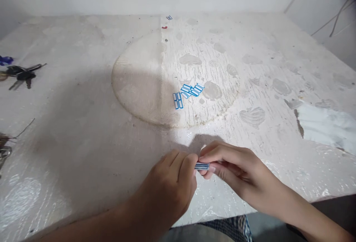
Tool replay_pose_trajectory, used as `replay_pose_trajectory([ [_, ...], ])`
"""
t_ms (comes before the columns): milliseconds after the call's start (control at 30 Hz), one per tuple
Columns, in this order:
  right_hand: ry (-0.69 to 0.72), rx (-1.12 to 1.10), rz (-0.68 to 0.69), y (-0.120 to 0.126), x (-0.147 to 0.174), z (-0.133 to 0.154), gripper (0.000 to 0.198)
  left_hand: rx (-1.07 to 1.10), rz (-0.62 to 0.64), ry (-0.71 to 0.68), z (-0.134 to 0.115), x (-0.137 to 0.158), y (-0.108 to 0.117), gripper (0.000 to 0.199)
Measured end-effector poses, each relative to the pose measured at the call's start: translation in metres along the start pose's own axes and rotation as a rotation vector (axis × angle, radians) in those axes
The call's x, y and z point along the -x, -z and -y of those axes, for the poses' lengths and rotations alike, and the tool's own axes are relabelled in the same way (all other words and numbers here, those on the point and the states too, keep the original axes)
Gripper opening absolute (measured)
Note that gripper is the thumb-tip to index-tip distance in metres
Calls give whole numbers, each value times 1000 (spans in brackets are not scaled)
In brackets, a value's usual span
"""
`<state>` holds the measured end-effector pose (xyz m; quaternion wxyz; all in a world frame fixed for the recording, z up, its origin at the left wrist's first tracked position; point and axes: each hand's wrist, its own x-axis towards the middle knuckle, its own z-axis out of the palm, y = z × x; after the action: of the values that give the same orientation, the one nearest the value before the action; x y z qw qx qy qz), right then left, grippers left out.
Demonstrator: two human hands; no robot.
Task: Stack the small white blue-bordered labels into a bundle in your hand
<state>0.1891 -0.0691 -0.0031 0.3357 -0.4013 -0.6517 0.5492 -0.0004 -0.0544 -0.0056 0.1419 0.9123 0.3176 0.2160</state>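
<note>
Stack in hand at lower centre; loose pieces remain on the table.
The left hand [174,179] is closed around one end of a thin blue-grey layered stack [202,166]; the right hand [244,167] pinches narrowly at the other end. Long axis of stack: near level, running left to right across the frame; its exposed end points right, and its left end is hidden by the fingers. Progress, as judged: several layers are gathered together, while blue-edged pieces [190,91] lie loose at centre and one small blue piece [169,18] at upper centre. Whether these belong in the stack cannot be determined.
</note>
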Motion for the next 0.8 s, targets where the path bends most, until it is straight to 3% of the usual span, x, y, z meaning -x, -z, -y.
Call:
replay_pose_trajectory([
  [233, -69, -5, 51, 0, 3, 3, 24, -111, -46, 19, -4, 2, -6, 15],
  [500, 152, 268, -29, -11, 2, -4, 27, -239, -77, 18, -7, 3, -10, 17],
  [633, 210, 359, -30, -13, 4, -5, 33, -299, -120, 19, -11, 2, -12, 19],
  [800, 233, 462, -24, -18, 6, -6, 44, -312, -85, 43, -12, 2, -13, 20],
])
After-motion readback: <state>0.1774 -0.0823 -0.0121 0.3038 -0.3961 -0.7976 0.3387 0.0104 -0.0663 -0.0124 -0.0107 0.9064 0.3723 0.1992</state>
